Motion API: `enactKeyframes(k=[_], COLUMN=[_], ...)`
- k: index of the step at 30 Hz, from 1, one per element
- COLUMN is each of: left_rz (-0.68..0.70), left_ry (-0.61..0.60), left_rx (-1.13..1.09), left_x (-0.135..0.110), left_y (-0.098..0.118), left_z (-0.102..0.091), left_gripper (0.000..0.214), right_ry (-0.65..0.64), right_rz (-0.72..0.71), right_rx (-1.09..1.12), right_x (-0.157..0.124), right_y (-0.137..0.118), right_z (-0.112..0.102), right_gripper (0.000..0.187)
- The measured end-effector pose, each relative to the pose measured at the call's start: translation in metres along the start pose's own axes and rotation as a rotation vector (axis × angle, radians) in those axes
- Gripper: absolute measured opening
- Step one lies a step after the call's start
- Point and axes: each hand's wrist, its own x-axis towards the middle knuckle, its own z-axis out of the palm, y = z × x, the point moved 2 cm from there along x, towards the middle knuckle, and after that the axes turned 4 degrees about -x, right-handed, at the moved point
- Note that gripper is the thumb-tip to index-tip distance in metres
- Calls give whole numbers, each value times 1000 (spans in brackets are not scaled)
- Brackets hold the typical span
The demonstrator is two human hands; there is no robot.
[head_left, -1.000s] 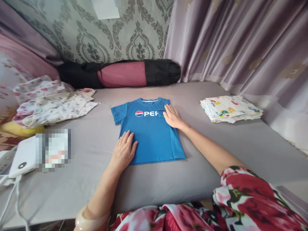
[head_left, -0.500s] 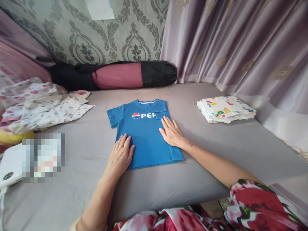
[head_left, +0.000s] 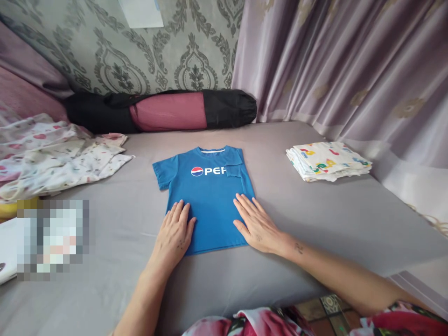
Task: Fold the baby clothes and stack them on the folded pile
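Observation:
A blue short-sleeved T-shirt [head_left: 210, 210] lies spread on the grey sheet with its neckline away from me. Its right side is folded inward, and that sleeve lies over the end of the white printed lettering. The left sleeve sticks out to the side. My left hand [head_left: 176, 229] rests flat on the shirt's lower left edge, fingers stretched out. On the lower right part, along the folded side, my right hand [head_left: 257, 226] lies flat with its fingers a little apart. Neither hand grips the cloth.
Folded white cloths with a colourful print [head_left: 329, 161] are stacked at the right. Loose patterned clothes [head_left: 70, 158] lie at the left, near a white device [head_left: 12, 247] beside a blurred patch. A black and maroon rolled bag [head_left: 171, 111] lies along the wall.
My right hand has slid down the folded side of the shirt toward me. My left hand has stayed at the lower left edge. The view has shifted slightly.

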Motion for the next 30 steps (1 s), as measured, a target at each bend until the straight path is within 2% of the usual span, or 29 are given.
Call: enactKeyframes(k=[3, 7, 11, 14, 18, 21, 25, 30], left_rz=[-7, 2, 6, 6, 3, -4, -5, 13], left_ry=[-1, -6, -21, -28, -21, -8, -8, 27], left_rx=[20, 55, 83, 89, 69, 54, 45, -18], left_x=[0, 0, 2, 3, 3, 3, 2, 2], left_y=[1, 4, 6, 5, 4, 4, 4, 2], left_z=[0, -2, -4, -5, -3, -2, -3, -6], left_gripper=[51, 52, 51, 50, 48, 47, 47, 44], right_ry=[2, 27, 168, 274, 154, 89, 46, 45], right_rz=[9, -13, -1, 96, 231, 296, 332, 335], right_rx=[-3, -36, -34, -121, -206, -211, -203, -210], right_x=[1, 18, 67, 114, 167, 192, 208, 210], right_y=[-2, -1, 16, 39, 62, 70, 76, 80], right_z=[-3, -22, -40, -39, -26, -19, -10, -3], right_gripper=[62, 53, 44, 45, 57, 63, 65, 64])
